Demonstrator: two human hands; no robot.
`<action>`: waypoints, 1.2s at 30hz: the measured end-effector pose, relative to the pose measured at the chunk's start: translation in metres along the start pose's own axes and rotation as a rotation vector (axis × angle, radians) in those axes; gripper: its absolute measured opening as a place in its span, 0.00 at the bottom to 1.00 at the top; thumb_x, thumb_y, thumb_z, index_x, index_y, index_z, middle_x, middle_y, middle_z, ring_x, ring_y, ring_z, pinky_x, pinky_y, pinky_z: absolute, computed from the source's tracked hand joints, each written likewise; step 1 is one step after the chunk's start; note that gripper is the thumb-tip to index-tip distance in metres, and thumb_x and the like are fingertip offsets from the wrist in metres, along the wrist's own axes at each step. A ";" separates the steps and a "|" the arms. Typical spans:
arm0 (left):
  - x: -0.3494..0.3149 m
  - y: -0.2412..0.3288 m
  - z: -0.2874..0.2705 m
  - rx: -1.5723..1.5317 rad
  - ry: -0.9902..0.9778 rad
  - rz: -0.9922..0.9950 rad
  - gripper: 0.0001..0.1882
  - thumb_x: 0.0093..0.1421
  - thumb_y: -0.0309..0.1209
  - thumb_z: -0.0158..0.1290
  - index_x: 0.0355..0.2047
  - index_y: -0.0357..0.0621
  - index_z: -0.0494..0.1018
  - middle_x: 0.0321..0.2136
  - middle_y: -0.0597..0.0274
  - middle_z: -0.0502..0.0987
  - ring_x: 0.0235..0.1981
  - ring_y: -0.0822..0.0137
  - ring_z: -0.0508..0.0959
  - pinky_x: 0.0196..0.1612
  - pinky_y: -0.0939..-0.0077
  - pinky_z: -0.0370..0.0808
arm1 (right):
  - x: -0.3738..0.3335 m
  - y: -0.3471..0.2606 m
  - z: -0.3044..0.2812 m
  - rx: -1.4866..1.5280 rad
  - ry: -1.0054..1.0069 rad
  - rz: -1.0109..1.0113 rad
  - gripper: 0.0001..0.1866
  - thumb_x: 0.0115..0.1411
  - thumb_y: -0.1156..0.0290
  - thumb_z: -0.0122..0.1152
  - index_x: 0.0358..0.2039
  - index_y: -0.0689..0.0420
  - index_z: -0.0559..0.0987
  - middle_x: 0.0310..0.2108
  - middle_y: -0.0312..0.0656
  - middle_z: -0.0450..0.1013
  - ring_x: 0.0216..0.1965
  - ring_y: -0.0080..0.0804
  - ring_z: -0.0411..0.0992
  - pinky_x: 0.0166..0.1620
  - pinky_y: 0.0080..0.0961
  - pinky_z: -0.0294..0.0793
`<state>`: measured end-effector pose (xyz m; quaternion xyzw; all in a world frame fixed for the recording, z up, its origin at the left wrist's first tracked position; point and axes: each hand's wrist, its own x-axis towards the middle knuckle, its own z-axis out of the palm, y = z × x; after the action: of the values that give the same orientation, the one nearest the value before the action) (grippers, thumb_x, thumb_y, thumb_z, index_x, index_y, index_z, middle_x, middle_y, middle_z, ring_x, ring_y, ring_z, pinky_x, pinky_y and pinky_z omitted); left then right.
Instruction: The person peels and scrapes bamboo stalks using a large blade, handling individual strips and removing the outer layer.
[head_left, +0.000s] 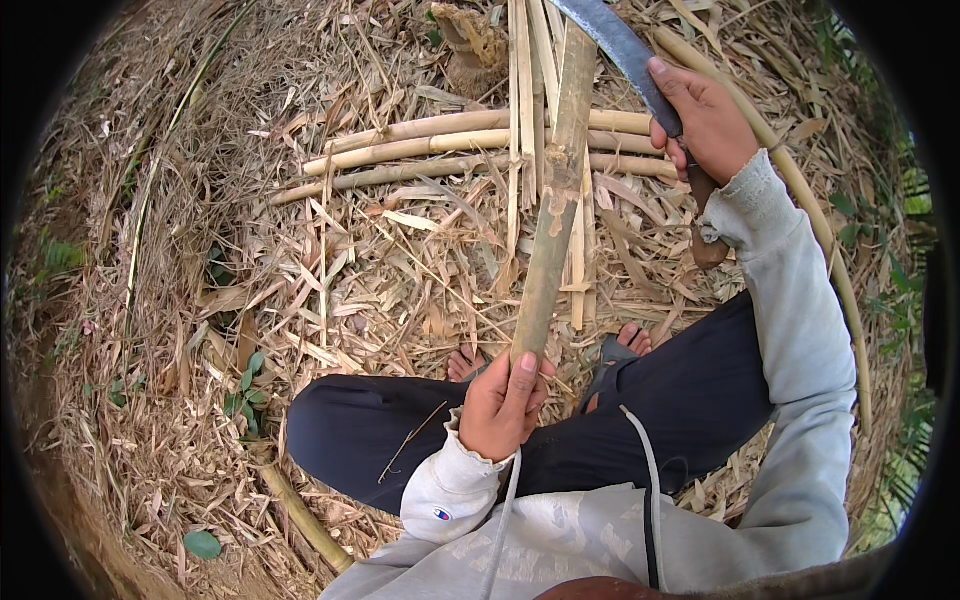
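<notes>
My left hand (505,405) is wrapped round the near end of a bamboo pole (548,255), which runs away from me over my lap toward the top of the view. In my right hand (708,118) is a curved machete (625,55), gripped where its dark blade meets the wooden handle, with the thumb along the blade. The blade's tip runs out of view at the top, close to the pole's far part. Under and beside the pole lie several pale split bamboo strips (523,120).
Three bamboo poles (420,145) lie crosswise on the ground beneath the strips. A long bamboo pole (815,215) curves along the right side. A stump-like wood piece (472,50) stands at the far edge. Shavings and dry leaves (250,330) cover the ground round my crossed legs.
</notes>
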<state>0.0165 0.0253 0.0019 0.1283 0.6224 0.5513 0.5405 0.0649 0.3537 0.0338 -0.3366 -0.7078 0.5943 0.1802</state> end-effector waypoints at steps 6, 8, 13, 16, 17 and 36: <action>-0.003 -0.021 -0.005 0.178 0.218 0.119 0.18 0.71 0.44 0.39 0.33 0.41 0.66 0.15 0.71 0.60 0.10 0.82 0.57 0.13 0.86 0.54 | -0.013 -0.004 -0.003 -0.287 -0.350 0.168 0.23 0.69 0.51 0.44 0.28 0.58 0.72 0.09 0.32 0.65 0.05 0.17 0.61 0.10 0.17 0.63; 0.001 -0.013 -0.006 0.067 0.158 0.049 0.19 0.71 0.44 0.39 0.33 0.41 0.66 0.14 0.71 0.59 0.10 0.82 0.57 0.13 0.86 0.54 | -0.012 -0.008 -0.017 -0.248 -0.329 0.121 0.24 0.69 0.50 0.45 0.27 0.58 0.72 0.09 0.32 0.64 0.05 0.17 0.61 0.10 0.15 0.62; -0.006 -0.007 -0.009 -0.007 0.105 -0.005 0.19 0.71 0.44 0.39 0.34 0.40 0.66 0.14 0.71 0.59 0.10 0.81 0.56 0.12 0.85 0.55 | -0.022 -0.007 -0.010 -0.186 -0.266 0.141 0.23 0.68 0.50 0.46 0.29 0.57 0.76 0.09 0.31 0.64 0.05 0.16 0.60 0.10 0.14 0.60; -0.005 -0.005 -0.008 -0.040 0.097 -0.046 0.17 0.71 0.42 0.40 0.34 0.40 0.68 0.15 0.73 0.61 0.11 0.83 0.56 0.14 0.86 0.53 | -0.031 -0.010 -0.010 -0.241 -0.153 0.102 0.22 0.69 0.50 0.46 0.33 0.57 0.77 0.09 0.30 0.64 0.06 0.14 0.59 0.10 0.13 0.59; -0.006 -0.004 -0.007 -0.057 0.093 -0.063 0.16 0.71 0.40 0.41 0.34 0.40 0.68 0.15 0.74 0.62 0.12 0.84 0.57 0.15 0.86 0.52 | -0.033 -0.011 -0.014 -0.262 -0.117 0.086 0.22 0.69 0.50 0.46 0.34 0.57 0.77 0.10 0.30 0.64 0.06 0.14 0.59 0.11 0.13 0.59; -0.014 -0.037 -0.013 0.127 0.091 0.168 0.17 0.71 0.41 0.41 0.32 0.42 0.67 0.15 0.73 0.62 0.11 0.83 0.56 0.14 0.86 0.53 | -0.065 -0.038 0.020 -0.362 -0.449 0.337 0.21 0.69 0.52 0.45 0.38 0.58 0.77 0.10 0.30 0.65 0.07 0.17 0.60 0.12 0.17 0.61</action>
<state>0.0276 -0.0052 -0.0235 0.1888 0.6669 0.5596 0.4543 0.0880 0.2920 0.0748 -0.3361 -0.7583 0.5398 -0.1437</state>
